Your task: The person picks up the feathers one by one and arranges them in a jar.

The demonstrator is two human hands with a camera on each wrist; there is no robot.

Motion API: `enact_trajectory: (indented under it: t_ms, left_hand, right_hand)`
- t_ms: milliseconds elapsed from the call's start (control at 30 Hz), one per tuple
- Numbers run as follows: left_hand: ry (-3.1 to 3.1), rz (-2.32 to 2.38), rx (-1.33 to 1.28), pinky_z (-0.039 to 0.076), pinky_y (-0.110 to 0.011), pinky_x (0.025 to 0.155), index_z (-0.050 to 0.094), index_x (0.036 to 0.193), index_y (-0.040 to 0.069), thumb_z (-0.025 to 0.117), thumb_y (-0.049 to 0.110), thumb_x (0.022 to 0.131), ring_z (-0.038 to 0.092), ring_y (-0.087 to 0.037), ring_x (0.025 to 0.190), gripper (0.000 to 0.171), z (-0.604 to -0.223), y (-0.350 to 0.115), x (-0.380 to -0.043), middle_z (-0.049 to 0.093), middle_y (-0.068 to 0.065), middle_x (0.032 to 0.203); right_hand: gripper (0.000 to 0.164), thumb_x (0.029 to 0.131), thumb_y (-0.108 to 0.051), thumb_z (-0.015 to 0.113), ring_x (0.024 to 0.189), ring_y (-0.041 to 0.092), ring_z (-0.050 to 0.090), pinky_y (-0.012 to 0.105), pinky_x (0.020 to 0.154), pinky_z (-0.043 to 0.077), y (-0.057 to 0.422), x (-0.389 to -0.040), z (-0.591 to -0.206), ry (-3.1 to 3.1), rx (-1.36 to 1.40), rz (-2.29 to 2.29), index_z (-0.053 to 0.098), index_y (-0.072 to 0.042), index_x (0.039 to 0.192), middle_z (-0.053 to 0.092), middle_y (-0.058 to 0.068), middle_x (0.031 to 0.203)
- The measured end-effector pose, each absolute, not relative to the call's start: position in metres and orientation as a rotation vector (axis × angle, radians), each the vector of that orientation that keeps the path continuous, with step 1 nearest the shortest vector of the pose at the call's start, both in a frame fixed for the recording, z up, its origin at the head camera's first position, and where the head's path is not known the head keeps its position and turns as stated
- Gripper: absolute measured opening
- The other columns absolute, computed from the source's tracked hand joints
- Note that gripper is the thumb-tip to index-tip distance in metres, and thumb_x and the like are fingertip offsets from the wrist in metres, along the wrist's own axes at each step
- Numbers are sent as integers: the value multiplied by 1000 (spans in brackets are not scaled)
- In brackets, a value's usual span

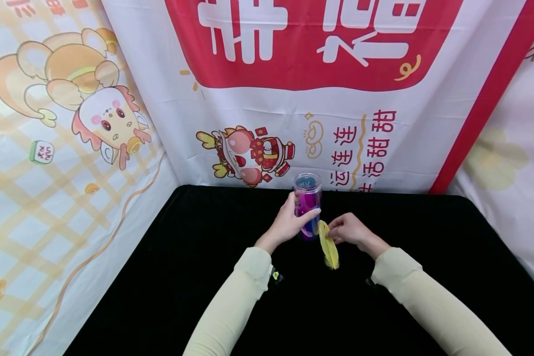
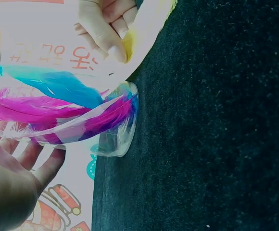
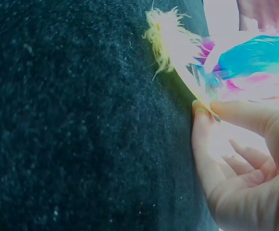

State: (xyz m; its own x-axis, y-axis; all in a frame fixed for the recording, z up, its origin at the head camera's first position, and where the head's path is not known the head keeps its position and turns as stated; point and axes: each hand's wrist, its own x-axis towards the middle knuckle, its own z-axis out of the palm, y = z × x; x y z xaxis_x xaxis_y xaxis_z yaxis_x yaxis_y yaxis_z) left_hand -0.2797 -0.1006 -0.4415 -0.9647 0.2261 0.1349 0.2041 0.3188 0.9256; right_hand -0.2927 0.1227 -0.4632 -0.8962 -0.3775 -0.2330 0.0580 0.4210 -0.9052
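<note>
My left hand [image 1: 288,221] grips a clear cylindrical jar [image 1: 299,184] near the back of the black table, thumb across its front. Inside the jar, blue [image 2: 57,85] and magenta-purple feathers [image 2: 41,108] show through the wall in the left wrist view. Just to the right, my right hand [image 1: 350,230] pinches a yellow feather [image 1: 329,251] between thumb and fingertips. This feather slants down toward me beside the jar, its fluffy end lowest in the head view. In the right wrist view the fluffy end [image 3: 166,45] lies past the pinching fingertips.
A black cloth [image 1: 196,277] covers the table under both hands. Close behind its far edge hangs a white and red printed banner [image 1: 258,104]. A checked printed curtain [image 1: 49,207] hangs along the left side, and a pale one [image 1: 503,207] on the right.
</note>
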Motion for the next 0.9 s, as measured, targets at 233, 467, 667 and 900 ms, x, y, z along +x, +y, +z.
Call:
enact_trajectory:
  t_ms: [233, 467, 667, 900]
  left_hand:
    - [2552, 1756, 401, 49, -43, 104, 36, 146, 20, 71, 57, 92, 61, -17, 120, 75, -442, -101, -280, 60, -2, 135]
    - [2550, 1755, 401, 49, -43, 105, 36, 147, 20, 71, 58, 92, 61, -17, 121, 75, -442, -100, -280, 60, -2, 135]
    - [2551, 1752, 396, 49, -42, 104, 36, 147, 20, 71, 59, 91, 61, -16, 121, 76, -442, -101, -281, 59, -2, 135]
    - [2545, 1752, 391, 49, -42, 104, 36, 147, 20, 71, 59, 91, 61, -16, 121, 77, -442, -101, -280, 59, -1, 136]
  right_hand:
    - [22, 90, 2, 70, 80, 22, 73, 40, 75, 62, 120, -292, -463, 2264, -257, -1476, 70, 15, 107, 75, 19, 94]
    - [23, 90, 5, 69, 81, 27, 73, 44, 76, 62, 117, -294, -467, 2278, -238, -1455, 67, 19, 108, 74, 23, 95]
    - [22, 90, 3, 71, 80, 23, 73, 41, 74, 62, 116, -293, -466, 2288, -219, -1457, 69, 16, 107, 74, 20, 94]
    - [21, 89, 2, 72, 79, 21, 73, 39, 73, 62, 117, -292, -463, 2276, -239, -1477, 71, 14, 106, 75, 17, 92]
